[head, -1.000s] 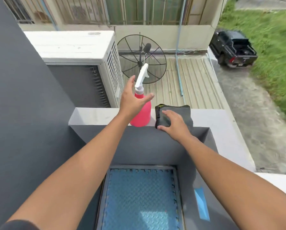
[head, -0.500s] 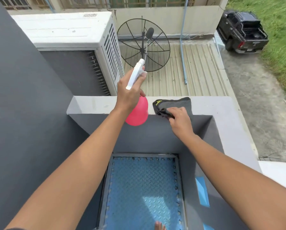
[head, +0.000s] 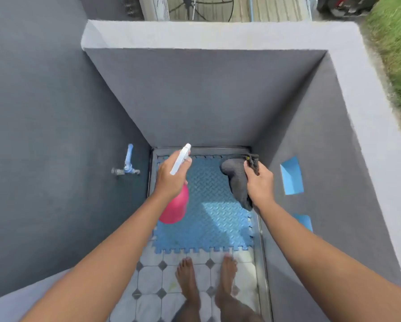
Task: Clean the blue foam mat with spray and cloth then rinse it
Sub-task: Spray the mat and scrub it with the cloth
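The blue foam mat [head: 214, 226] lies flat on the tiled floor between grey walls, its jigsaw edge toward my bare feet. My left hand [head: 170, 180] grips the pink spray bottle [head: 175, 209] by its white trigger head, nozzle pointing away, above the mat's left side. My right hand [head: 259, 182] holds a dark grey cloth [head: 235, 180] that hangs bunched above the mat's right side.
A tap [head: 126, 169] with a blue pipe sticks out of the left wall at mat height. Grey walls close in on the left, far and right sides; the ledge [head: 218, 36] runs along the top. My bare feet [head: 206, 275] stand on white patterned tiles.
Both hands lifted the bottle and cloth off the ledge and brought them down over the mat. My view tilted from the ledge down to the floor.
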Motion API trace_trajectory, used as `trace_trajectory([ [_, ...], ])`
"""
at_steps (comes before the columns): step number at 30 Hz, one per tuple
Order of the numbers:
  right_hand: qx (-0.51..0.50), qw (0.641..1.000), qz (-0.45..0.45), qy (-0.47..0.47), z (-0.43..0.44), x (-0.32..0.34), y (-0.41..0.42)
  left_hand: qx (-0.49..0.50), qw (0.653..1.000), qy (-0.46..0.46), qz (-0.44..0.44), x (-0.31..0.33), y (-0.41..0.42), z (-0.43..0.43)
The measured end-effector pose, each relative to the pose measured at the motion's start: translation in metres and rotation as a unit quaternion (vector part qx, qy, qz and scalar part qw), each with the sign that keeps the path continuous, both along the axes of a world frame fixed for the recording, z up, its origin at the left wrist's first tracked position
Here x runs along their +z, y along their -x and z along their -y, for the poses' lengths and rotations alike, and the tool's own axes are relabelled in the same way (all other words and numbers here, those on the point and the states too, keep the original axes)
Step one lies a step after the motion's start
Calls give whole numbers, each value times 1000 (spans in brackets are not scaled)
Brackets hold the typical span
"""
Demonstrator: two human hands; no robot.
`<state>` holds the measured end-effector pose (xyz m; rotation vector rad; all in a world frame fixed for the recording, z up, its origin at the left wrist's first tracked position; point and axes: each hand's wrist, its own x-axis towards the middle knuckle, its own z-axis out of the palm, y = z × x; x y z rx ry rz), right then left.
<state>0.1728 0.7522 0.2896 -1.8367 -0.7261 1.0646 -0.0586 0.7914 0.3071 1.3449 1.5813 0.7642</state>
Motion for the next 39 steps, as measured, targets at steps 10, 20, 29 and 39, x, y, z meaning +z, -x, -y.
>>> trace_trajectory([
  [10,31,994,-30,103,116,-244,36,-2,980,147,-136,-289,64,180],
  [20,-1,999,45,19,84,-471,38,19,971,140,-191,-522,99,185],
  [29,89,983,109,-114,-26,-537,12,-23,971,82,-224,-624,114,166],
  [39,164,979,111,-53,18,-563,24,30,985,21,-166,-596,129,200],
])
